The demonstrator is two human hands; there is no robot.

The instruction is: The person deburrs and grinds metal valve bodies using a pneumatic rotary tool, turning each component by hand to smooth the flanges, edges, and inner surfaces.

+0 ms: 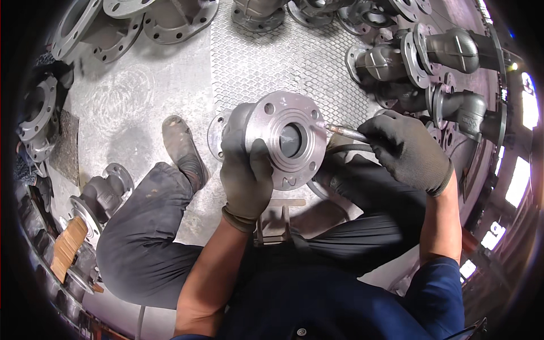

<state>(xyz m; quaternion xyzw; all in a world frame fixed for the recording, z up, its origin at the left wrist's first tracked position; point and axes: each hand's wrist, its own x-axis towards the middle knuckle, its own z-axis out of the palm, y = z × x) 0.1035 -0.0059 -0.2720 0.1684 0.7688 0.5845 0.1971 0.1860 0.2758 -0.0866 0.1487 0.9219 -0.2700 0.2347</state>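
Note:
My left hand (245, 180), in a dark work glove, grips a grey cast-metal valve body (265, 126) by its side, thumb over the front flange. The round flange faces up toward me, with bolt holes near its rim and a round bore in the middle. My gloved right hand (412, 148) is closed on a slim, pencil-shaped air grinder (347, 132). Its tip is at the flange's right edge, beside a bolt hole; whether it touches cannot be told. A ribbed hose (348, 148) runs below the tool toward my right hand.
Several flanged castings (391, 62) crowd the right side, with more castings (170, 20) along the far edge. At left lie another valve body (105, 195) and a piece of brown cardboard (69, 249). A metal mesh sheet (255, 68) covers part of the floor. My boot (184, 147) stands left of centre.

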